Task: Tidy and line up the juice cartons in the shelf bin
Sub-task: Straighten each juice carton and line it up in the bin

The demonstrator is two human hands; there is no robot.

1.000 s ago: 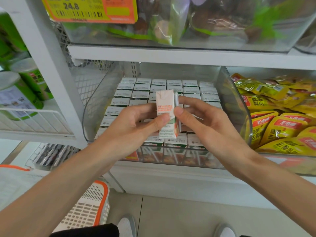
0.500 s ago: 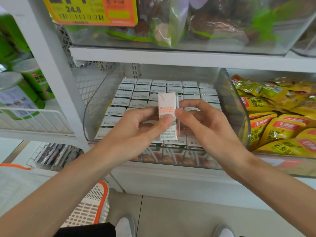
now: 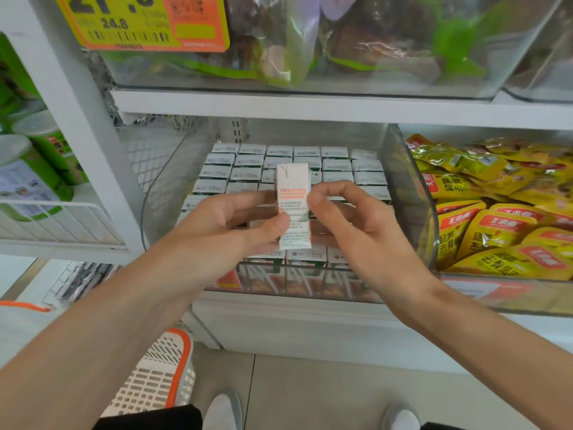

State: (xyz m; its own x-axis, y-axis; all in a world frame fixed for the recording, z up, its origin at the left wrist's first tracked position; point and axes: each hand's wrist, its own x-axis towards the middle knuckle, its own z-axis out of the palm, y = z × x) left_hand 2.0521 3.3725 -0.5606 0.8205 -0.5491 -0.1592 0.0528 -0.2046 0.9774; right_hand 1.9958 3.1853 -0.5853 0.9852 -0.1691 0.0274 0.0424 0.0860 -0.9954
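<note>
White card with orange print: that is the juice carton [image 3: 293, 197] I am holding upright at the middle of the frame, raised above the rows beneath it. My left hand [image 3: 223, 225] grips it from the left, with the thumb pressed across its front face and the fingers curled behind. My right hand [image 3: 362, 234] meets it from the right, pinching with the thumb tip against the carton's right edge and the other fingers bent round the back. How firmly they bear there I cannot tell.

Below and behind, the other cartons [image 3: 248, 173] stand tops up in straight rows, packed into the clear plastic bin [image 3: 406, 187] on the middle shelf. The patch directly under my hands is hidden.

At the right of the frame, yellow pouches [image 3: 496, 231] are heaped in the neighbouring bin. On the shelf above sit bagged goods [image 3: 356, 41] behind clear plastic, with a yellow and orange price label [image 3: 148, 23] at upper left. Green tubs [image 3: 28, 175] stand at the left edge behind a white wire rail. At lower left a white basket [image 3: 155, 380] with an orange rim sits on the floor.
</note>
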